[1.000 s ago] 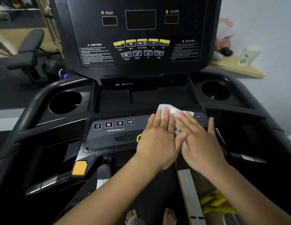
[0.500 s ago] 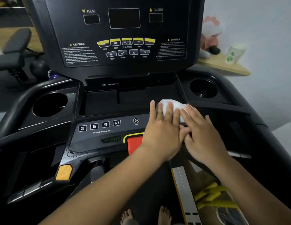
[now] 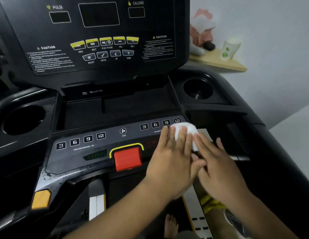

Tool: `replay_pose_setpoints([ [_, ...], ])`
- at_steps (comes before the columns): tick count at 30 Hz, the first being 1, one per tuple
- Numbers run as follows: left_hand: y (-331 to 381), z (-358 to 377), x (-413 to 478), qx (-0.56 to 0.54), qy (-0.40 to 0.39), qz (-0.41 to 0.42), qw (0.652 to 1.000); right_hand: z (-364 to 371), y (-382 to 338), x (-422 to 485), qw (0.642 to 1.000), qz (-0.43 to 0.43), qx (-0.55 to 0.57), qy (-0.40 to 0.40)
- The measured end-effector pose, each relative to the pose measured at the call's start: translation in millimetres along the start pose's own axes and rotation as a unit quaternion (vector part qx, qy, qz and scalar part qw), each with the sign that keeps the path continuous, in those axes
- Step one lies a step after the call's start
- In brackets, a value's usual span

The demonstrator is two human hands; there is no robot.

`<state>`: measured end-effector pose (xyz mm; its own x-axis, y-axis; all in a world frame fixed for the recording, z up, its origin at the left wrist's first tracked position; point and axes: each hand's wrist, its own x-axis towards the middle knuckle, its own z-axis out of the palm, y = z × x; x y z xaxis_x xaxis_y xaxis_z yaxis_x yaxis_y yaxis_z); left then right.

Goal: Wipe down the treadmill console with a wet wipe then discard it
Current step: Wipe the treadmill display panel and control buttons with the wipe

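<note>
White wet wipe (image 3: 184,129) was pressed flat onto console (image 3: 105,149) right end under both open-fingered hands: left hand (image 3: 171,163), right hand (image 3: 219,169).

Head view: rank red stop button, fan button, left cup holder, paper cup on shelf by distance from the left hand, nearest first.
From the left hand:
1. Red stop button, just to its left.
2. Fan button, up-left on the button strip.
3. Left cup holder, far left of console.
4. Paper cup, on the shelf beyond the console, upper right.
</note>
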<state>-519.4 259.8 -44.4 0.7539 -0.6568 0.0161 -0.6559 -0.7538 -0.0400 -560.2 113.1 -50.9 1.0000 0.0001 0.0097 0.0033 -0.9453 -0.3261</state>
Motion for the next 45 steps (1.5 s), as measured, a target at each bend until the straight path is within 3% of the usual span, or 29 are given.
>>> replay_pose_setpoints([
  [4,13,19,-28,-0.029,-0.003,0.045,0.999,24,14,-35,0.997,-0.033,-0.064,0.038],
  [9,7,16,-9,-0.030,0.042,0.049,0.997,23,11,-26,0.991,-0.021,0.066,0.112],
  [14,8,21,-32,-0.033,0.018,0.027,0.999,34,6,-38,0.997,-0.057,-0.032,0.034],
  [18,-4,20,-41,-0.002,0.017,0.003,1.000,28,4,-15,0.993,-0.061,-0.094,0.037],
  [22,6,13,-22,-0.013,0.018,-0.015,1.000,28,5,-2,0.998,-0.009,-0.056,0.043],
  [27,0,21,-39,-0.032,0.009,0.019,0.999,34,12,-29,0.995,-0.063,-0.076,0.024],
  [32,2,15,-27,-0.044,0.027,0.007,0.999,23,9,4,0.999,-0.018,-0.025,0.012],
  [37,-8,16,-42,-0.063,0.021,0.008,0.998,29,10,-31,0.993,-0.092,-0.067,0.018],
  [41,-10,12,-29,-0.046,0.032,-0.002,0.998,20,12,2,0.997,-0.030,-0.064,0.016],
  [45,-11,10,-37,-0.067,0.025,-0.030,0.997,40,-20,-18,0.996,-0.056,-0.064,0.023],
])
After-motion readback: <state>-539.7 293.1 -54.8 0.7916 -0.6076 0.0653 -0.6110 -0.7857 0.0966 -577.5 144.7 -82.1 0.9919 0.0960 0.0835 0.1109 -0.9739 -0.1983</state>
